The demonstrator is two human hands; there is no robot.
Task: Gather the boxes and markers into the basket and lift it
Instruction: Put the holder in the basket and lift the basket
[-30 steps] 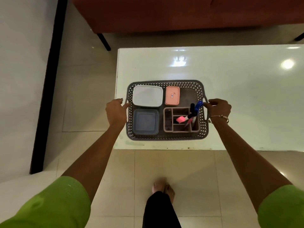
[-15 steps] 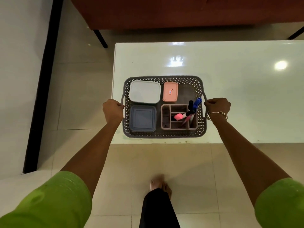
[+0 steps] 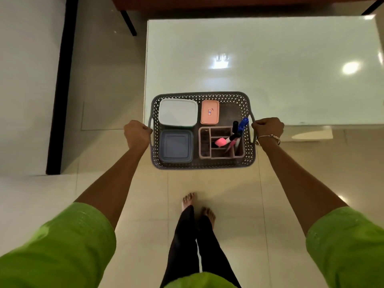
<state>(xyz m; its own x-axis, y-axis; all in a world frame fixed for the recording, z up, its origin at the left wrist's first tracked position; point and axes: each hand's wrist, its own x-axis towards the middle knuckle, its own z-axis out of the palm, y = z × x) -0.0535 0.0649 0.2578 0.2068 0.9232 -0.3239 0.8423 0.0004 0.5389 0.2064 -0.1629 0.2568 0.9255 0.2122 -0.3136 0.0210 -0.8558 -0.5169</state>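
A grey perforated basket (image 3: pixel 200 96) hangs in the air, half over the white table's near edge and half over the floor. My left hand (image 3: pixel 137 134) is closed on its left handle and my right hand (image 3: pixel 268 128) on its right handle. Inside lie a white box (image 3: pixel 177 112), a blue-grey box (image 3: pixel 176 146) and a small pink box (image 3: pixel 209 112). A pink divided organiser (image 3: pixel 220 129) at the basket's right holds several markers (image 3: pixel 236 136), among them a blue one, a black one and a pink-capped one.
The glossy white table (image 3: pixel 270 65) stretches ahead and to the right. A brown sofa with black legs (image 3: pixel 128 21) stands beyond it. Beige tiled floor lies below, with my bare feet (image 3: pixel 197 206) on it. A white wall with a black strip (image 3: pixel 60 90) is on the left.
The basket has risen off the table and come toward me, past the table's near edge. Both hands kept their hold on the handles.
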